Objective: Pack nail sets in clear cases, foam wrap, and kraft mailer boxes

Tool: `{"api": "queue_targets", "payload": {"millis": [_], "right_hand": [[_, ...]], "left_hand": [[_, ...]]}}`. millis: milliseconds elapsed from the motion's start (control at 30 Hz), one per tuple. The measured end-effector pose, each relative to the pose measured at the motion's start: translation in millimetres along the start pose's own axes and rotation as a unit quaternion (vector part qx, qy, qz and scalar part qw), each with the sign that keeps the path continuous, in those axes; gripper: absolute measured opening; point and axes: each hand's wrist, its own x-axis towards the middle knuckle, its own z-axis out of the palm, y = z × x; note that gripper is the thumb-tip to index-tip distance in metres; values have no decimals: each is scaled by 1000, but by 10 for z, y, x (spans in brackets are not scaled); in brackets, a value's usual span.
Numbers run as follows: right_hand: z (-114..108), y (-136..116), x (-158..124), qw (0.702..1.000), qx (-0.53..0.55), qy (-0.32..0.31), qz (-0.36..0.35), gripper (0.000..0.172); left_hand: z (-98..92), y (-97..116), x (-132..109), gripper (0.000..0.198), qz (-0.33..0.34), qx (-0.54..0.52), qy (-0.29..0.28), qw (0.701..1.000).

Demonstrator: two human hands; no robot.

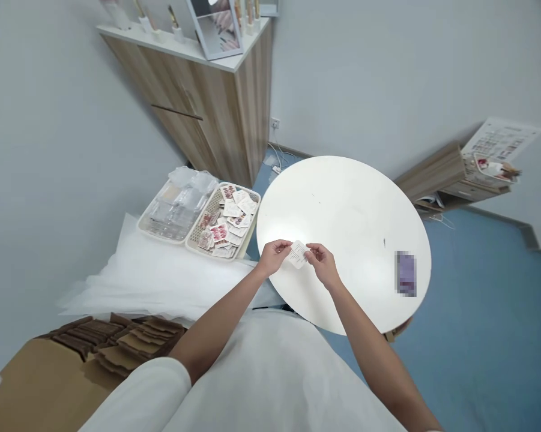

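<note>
A small white card [298,254] with lines of printed text is held over the near left part of the round white table [337,198]. My left hand [274,257] pinches its left edge, and my right hand [323,264] grips the right edge. To the left of the table, a cream basket [190,243] is filled with similar cards [234,210], some showing red and dark nail-like patterns. Beside that basket stands another one [162,236] with clear plastic cases [180,201] piled in it.
A blurred purple object [406,273] lies on the table's right side. White wrapping [130,270] sits under the baskets, with folded cardboard [72,372] nearer me. Behind are a wooden cabinet [216,108] and, at right, a low shelf [436,174]; cables [277,157] run along the floor.
</note>
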Motion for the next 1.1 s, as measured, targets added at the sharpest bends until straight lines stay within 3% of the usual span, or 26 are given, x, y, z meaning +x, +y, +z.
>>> {"api": "queue_targets", "payload": {"millis": [67,233,467,733,933,1100], "right_hand": [[-223,83,-254,999,29,-4,28,26],[-598,318,-678,979,176,46,93,26],[-878,477,-769,975,199,26,99,30],[-990,453,-752,995,72,4,72,31],[-977,333,-716,977,135,-78,147,41],[-930,293,-716,984,154,-11,92,46]], "left_hand": [[219,19,-95,19,-4,31,-41,999],[672,-68,-325,27,-50,10,-46,998],[1009,-197,-555,26,-65,34,-56,996],[949,-146,-562,13,37,147,-36,988],[815,-22,-582,11,191,266,-101,939],[814,-67,-581,13,211,274,-98,933]]}}
